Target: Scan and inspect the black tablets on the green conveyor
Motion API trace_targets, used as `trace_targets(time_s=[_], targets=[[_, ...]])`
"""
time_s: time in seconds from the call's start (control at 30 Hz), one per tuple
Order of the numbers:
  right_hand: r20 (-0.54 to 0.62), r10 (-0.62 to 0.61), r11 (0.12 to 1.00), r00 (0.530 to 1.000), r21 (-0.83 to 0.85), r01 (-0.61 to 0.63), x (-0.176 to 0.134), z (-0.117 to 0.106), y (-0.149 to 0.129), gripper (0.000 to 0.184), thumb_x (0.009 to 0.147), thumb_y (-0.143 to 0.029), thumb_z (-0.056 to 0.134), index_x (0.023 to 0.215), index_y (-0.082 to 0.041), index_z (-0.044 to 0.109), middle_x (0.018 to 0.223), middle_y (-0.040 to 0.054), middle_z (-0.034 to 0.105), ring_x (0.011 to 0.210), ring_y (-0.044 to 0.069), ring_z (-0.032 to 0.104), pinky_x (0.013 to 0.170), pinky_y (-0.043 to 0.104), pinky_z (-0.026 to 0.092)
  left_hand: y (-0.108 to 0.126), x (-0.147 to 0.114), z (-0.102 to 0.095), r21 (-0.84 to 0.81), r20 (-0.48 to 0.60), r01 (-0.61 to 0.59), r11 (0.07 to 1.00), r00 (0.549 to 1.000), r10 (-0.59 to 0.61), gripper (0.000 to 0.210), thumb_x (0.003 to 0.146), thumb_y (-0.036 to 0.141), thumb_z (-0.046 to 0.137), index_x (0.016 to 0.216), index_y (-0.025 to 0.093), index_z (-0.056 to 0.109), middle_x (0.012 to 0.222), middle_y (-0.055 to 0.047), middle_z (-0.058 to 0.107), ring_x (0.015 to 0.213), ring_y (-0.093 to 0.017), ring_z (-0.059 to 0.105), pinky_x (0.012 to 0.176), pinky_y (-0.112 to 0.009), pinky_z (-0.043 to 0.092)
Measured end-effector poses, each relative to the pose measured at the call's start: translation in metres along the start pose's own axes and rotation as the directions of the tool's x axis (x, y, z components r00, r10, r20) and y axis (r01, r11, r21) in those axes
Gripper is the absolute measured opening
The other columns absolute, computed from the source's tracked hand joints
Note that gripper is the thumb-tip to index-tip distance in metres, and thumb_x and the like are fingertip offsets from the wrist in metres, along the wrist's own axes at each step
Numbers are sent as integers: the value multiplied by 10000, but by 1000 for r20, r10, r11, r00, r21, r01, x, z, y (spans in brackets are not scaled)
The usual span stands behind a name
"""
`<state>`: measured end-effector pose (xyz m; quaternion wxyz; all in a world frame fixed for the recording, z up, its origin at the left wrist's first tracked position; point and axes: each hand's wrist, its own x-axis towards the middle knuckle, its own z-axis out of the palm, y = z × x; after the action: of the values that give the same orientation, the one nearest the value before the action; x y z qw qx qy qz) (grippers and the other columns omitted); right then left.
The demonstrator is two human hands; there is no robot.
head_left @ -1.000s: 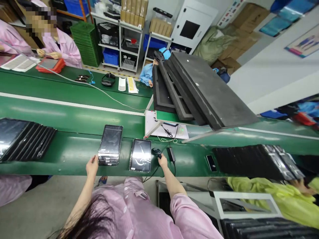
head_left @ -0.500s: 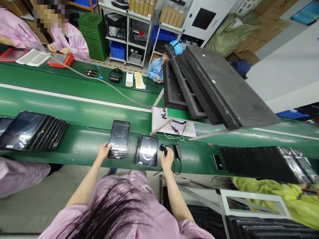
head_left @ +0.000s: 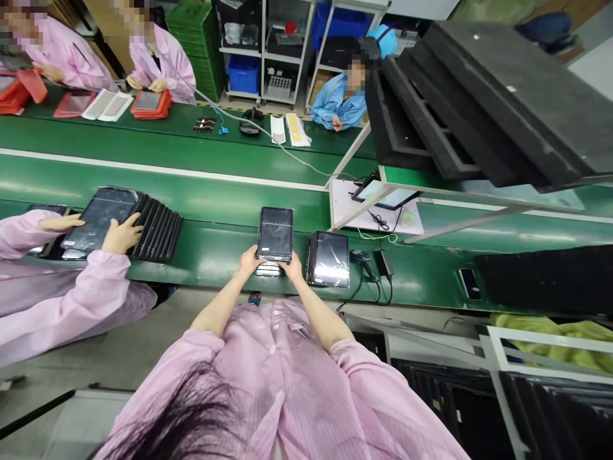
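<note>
A black tablet (head_left: 275, 232) tops a small stack on the green bench in front of me. My left hand (head_left: 249, 261) grips its lower left edge, and my right hand (head_left: 292, 264) has the lower right corner. Edges of more tablets (head_left: 269, 269) show beneath it; whether the top one is lifted clear I cannot tell. Just right of my hands stands another stack of tablets (head_left: 329, 259) with shiny film on top. Beyond that a black handheld scanner (head_left: 365, 264) lies on its cable, beside a black power adapter (head_left: 383, 263).
At left, a co-worker's hands (head_left: 121, 235) touch a leaning row of tablets (head_left: 156, 227). A metal-framed rack with black foam trays (head_left: 479, 96) overhangs the bench at right, above a lit screen (head_left: 385, 191). A phone (head_left: 470, 283) lies further right. People sit across the bench.
My right hand has left the scanner and moved left onto the tablet beside my left hand. The view has shifted, and a co-worker's hands have come in at left.
</note>
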<state>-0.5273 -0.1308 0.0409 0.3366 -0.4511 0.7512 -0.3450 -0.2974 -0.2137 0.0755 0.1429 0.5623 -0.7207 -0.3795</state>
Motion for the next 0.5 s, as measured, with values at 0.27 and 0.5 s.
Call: trace_targets(time_s=[0.27, 0.5], targets=[[-26, -22, 993, 999, -115, 19, -10, -4, 3, 715, 874, -238, 808, 1569, -178, 652, 1618, 180, 692, 1519, 334, 646, 1341, 511, 481, -12, -6, 6, -47, 16, 11, 999, 1000, -10, 555, 992, 219, 841, 1537, 176, 750, 1593, -142, 764, 1437, -304, 731, 1249, -366, 523], [44, -33, 994, 998, -103, 38, -8, -18, 3, 759, 869, -226, 808, 1605, -169, 630, 1659, 179, 656, 1540, 329, 631, 1357, 504, 466, -19, -5, 6, -34, 29, 50, 998, 998, -49, 585, 983, 252, 868, 1542, 128, 747, 1667, -196, 695, 1543, -316, 661, 1339, -382, 460]])
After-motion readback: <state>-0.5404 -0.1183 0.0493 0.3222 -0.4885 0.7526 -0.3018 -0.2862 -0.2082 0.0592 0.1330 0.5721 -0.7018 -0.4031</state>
